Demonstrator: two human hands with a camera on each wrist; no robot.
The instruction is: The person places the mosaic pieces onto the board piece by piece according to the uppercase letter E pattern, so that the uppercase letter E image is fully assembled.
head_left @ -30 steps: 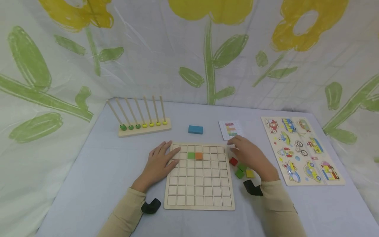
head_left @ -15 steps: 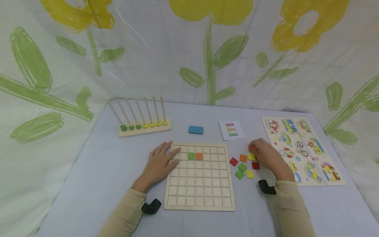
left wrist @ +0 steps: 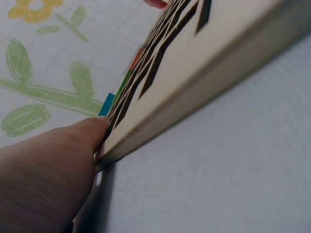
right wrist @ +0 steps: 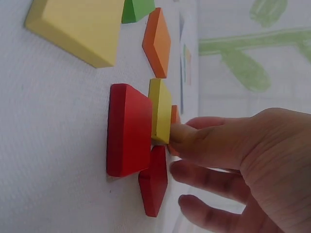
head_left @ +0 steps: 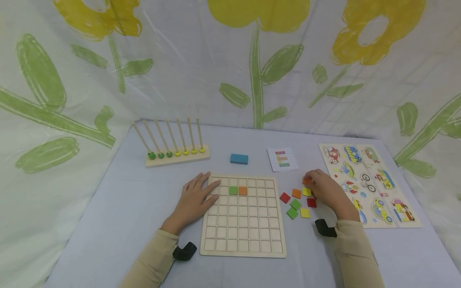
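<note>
In the head view my left hand rests with spread fingers on the left edge of a wooden grid board. One green tile and one orange tile sit side by side in the board's second row. Right of the board, my right hand pinches another orange tile between thumb and fingers, low over the cloth. Close by its fingertips lie a yellow tile and two red tiles, the nearer red tile largest in the right wrist view.
More loose tiles, among them a red tile and a green tile, lie beside the board. Behind stand a bead abacus, a blue block and a pattern card. A picture puzzle board lies at right.
My right hand has moved right, from above the tiles near the card to the orange tile, uncovering several tiles. Over the last half second it stays there. My left hand keeps its place.
</note>
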